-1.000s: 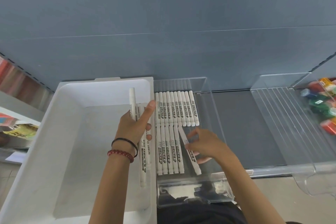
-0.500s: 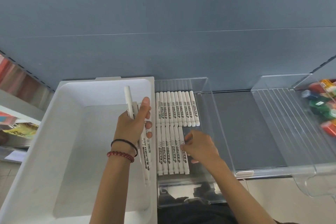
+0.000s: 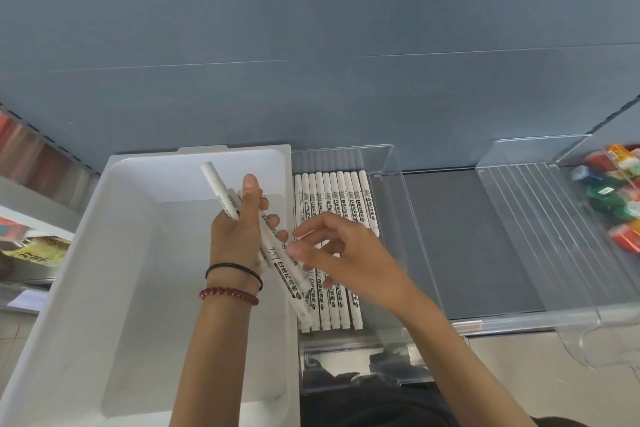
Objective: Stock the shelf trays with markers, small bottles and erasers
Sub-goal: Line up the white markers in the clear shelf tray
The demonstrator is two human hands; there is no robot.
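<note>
Markers [image 3: 220, 194] held over the bin [image 3: 138, 253]
Your left hand [image 3: 239, 236] grips the bunch; your right hand [image 3: 346, 260], blurred and half curled, is just beside them, hold unclear, above the rows [image 3: 332, 198] in the tray [image 3: 398, 218]

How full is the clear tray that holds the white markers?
Partly full: markers lie in two rows on the left side of the tray, and the right part that shows holds none.
</note>
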